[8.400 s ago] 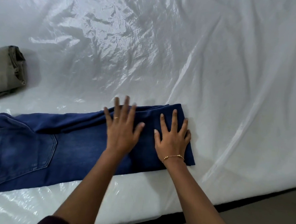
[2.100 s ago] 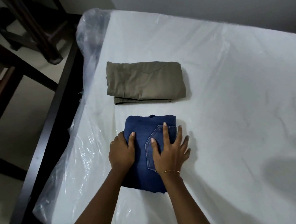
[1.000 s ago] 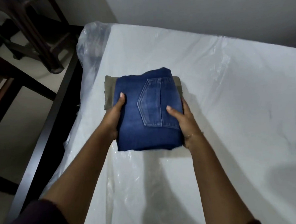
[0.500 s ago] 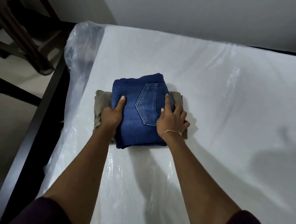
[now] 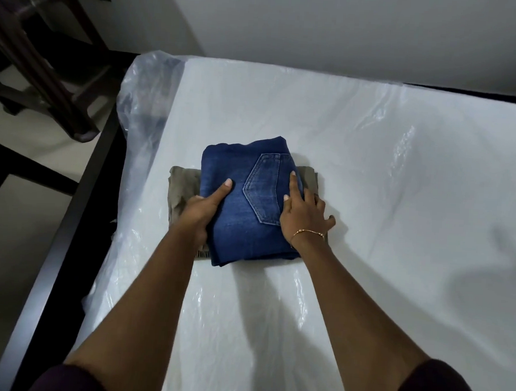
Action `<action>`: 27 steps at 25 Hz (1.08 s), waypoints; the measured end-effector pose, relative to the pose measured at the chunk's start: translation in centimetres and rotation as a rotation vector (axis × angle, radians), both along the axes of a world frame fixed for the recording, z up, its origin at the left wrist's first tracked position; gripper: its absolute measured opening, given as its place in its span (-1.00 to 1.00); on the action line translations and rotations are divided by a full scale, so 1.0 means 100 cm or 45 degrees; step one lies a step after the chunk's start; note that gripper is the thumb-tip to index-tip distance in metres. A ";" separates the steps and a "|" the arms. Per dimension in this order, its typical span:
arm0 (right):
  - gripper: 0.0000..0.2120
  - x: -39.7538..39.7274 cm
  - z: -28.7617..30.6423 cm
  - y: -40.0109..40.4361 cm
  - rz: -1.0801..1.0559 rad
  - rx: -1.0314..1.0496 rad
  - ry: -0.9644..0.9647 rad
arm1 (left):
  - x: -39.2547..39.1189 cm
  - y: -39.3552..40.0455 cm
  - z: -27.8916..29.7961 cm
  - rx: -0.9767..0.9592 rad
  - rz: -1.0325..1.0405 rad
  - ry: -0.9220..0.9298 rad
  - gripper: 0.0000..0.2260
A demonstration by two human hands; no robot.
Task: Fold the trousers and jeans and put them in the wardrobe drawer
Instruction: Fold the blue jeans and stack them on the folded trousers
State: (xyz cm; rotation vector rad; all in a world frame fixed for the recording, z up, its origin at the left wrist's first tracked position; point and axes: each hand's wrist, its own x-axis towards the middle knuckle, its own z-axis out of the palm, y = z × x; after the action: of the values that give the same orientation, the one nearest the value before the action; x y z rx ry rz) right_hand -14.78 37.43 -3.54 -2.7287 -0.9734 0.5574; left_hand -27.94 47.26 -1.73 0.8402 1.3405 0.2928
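The folded blue jeans lie back pocket up on top of the folded khaki trousers, which stick out at the left and right. The stack rests on the plastic-wrapped white mattress, near its left edge. My left hand grips the left side of the jeans, thumb on top and fingers hidden beneath. My right hand rests on the right edge of the jeans with its fingers apart, thumb and forefinger on the denim, the other fingers reaching down toward the trousers.
A dark bed frame runs along the mattress's left side, with pale floor beyond it. Dark wooden furniture stands at the upper left. A pale wall rises behind the bed.
The jeans went from half folded to a compact fold. Both hands lifted them and set them on the khaki trousers. Since half a second ago the hands have barely shifted on the stack.
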 end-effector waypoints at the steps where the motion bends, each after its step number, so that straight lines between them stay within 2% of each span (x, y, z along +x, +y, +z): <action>1: -0.52 0.002 0.007 -0.002 -0.022 0.014 0.019 | 0.000 -0.007 0.004 0.025 0.075 -0.043 -0.71; 4: -0.50 0.000 0.031 -0.011 -0.346 0.190 0.109 | 0.005 -0.036 0.016 0.038 0.376 -0.269 -0.68; 6: -0.41 -0.007 0.042 -0.016 -0.513 0.378 0.334 | 0.015 -0.062 0.019 -0.024 0.550 -0.473 -0.62; 8: -0.35 -0.012 0.044 -0.014 -0.506 0.515 0.469 | 0.027 -0.087 0.015 -0.099 0.650 -0.705 -0.57; 10: -0.40 -0.012 0.043 -0.010 -0.403 0.475 0.353 | 0.033 -0.096 0.009 -0.185 0.728 -0.864 -0.55; 11: -0.44 -0.014 0.040 -0.009 -0.329 0.366 0.233 | 0.033 -0.096 0.006 -0.220 0.742 -0.878 -0.54; 12: -0.47 -0.018 0.037 -0.010 -0.236 0.222 0.088 | 0.030 -0.096 0.006 -0.242 0.752 -0.809 -0.53; 13: -0.48 -0.024 0.033 -0.011 -0.128 0.095 -0.059 | 0.028 -0.097 0.008 -0.221 0.767 -0.642 -0.52; 14: -0.46 -0.029 0.029 -0.011 -0.004 0.010 -0.180 | 0.025 -0.100 0.009 -0.161 0.799 -0.391 -0.51; 15: -0.41 -0.034 0.027 -0.011 0.121 -0.039 -0.257 | 0.022 -0.105 0.015 -0.024 0.822 -0.021 -0.49; 16: -0.36 -0.036 0.024 -0.010 0.225 -0.063 -0.284 | 0.018 -0.107 0.022 0.249 0.816 0.279 -0.46; 17: -0.36 -0.036 0.021 -0.010 0.283 -0.056 -0.266 | 0.015 -0.107 0.027 0.679 0.758 0.427 -0.45; 18: -0.38 -0.035 0.018 -0.010 0.296 -0.026 -0.226 | 0.013 -0.102 0.030 1.123 0.587 0.493 -0.46; 19: -0.42 -0.033 0.012 -0.012 0.287 0.017 -0.190 | 0.015 -0.092 0.031 1.467 0.304 0.558 -0.49; 20: -0.46 -0.031 0.006 -0.014 0.269 0.062 -0.171 | 0.017 -0.075 0.029 1.679 -0.049 0.660 -0.51; 22: -0.49 -0.034 -0.005 -0.020 0.257 0.104 -0.173 | 0.018 -0.039 0.021 1.789 -0.727 0.964 -0.51; 23: -0.48 -0.035 -0.009 -0.022 0.257 0.106 -0.171 | 0.015 -0.027 0.011 1.773 -0.933 1.081 -0.48; 25: -0.43 -0.038 -0.016 -0.024 0.276 0.093 -0.160 | 0.003 -0.021 -0.010 1.727 -1.024 1.133 -0.41; 27: -0.40 -0.038 -0.022 -0.025 0.294 0.094 -0.163 | -0.002 -0.028 -0.027 1.697 -0.972 1.148 -0.35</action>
State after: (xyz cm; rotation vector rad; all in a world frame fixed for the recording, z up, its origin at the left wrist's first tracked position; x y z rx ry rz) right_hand -18.61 34.94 -5.75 -2.6310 -1.3247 0.3777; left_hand -28.14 44.42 -4.40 2.7584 1.3882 0.1622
